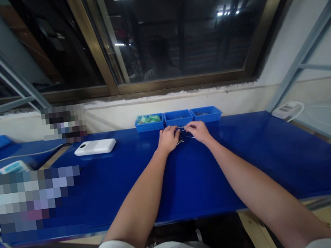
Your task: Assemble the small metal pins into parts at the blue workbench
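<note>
Close together near the table's back edge, both hands work over several thin metal rods. My left hand (pixel 169 139) is closed with its fingers curled around some of them, and rod ends (pixel 180 142) stick out beside its thumb. My right hand (pixel 199 131) pinches a thin rod (pixel 181 127) that spans the gap between the hands. Below the right fingers another thin rod (pixel 190 137) shows. The rods are too small to name their exact kind. Just behind the hands, a middle blue bin (pixel 179 120) and a right blue bin (pixel 208 117) hold small thin pieces.
A left blue bin (pixel 150 127) contains green packets. A white power bank (pixel 95 147) lies left on the blue table (pixel 197 184). A white power strip (pixel 288 109) with a cable sits at the right end. Metal frame bars flank both sides, before a window.
</note>
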The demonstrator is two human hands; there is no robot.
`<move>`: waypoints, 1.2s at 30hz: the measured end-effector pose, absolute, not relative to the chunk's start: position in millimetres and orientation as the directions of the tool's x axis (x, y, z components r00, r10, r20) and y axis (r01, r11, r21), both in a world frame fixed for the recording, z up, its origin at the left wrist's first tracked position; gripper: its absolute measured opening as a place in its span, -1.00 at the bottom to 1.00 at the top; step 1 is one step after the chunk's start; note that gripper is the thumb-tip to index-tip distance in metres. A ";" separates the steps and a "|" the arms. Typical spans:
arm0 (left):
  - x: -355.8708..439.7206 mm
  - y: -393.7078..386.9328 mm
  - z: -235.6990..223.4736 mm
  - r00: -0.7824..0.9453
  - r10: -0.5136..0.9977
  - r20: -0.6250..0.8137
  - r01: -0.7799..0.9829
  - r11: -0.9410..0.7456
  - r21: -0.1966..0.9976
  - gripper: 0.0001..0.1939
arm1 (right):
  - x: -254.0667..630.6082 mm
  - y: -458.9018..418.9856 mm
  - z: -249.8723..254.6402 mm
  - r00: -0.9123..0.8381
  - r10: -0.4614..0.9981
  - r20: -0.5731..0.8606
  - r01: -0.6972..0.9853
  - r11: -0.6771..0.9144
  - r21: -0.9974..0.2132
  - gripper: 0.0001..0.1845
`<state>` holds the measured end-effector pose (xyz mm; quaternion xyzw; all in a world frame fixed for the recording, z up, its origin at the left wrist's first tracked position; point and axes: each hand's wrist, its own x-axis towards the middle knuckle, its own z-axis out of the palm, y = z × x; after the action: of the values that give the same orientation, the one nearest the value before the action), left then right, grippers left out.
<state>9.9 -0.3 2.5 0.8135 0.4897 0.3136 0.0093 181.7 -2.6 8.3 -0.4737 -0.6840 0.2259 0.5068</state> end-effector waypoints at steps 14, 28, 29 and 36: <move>10.7 8.3 -5.4 0.267 0.899 0.346 0.867 -0.381 0.322 -0.71 | 191.4 27.4 11.3 -0.048 0.867 0.496 0.780 0.342 -0.524 -0.31; 9.5 -1.1 12.7 0.280 0.748 0.602 0.769 -0.550 0.326 -0.79 | 185.4 -4.3 15.5 0.036 0.790 0.611 0.639 0.453 -0.622 -0.81; 9.5 -6.2 22.0 0.286 0.661 0.694 0.723 -0.624 0.296 -0.81 | 182.7 -7.6 23.8 0.061 0.765 0.641 0.622 0.473 -0.624 -0.83; -4.3 -99.0 97.3 0.109 0.109 0.988 0.416 -0.908 0.054 -0.88 | 193.1 -57.2 115.3 0.240 0.462 0.854 0.516 0.684 -0.516 -0.74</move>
<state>-4.3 -99.0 97.3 0.7351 0.1785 0.6431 -0.1193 193.1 -57.2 115.3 -0.3969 -0.6160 -0.0197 0.6801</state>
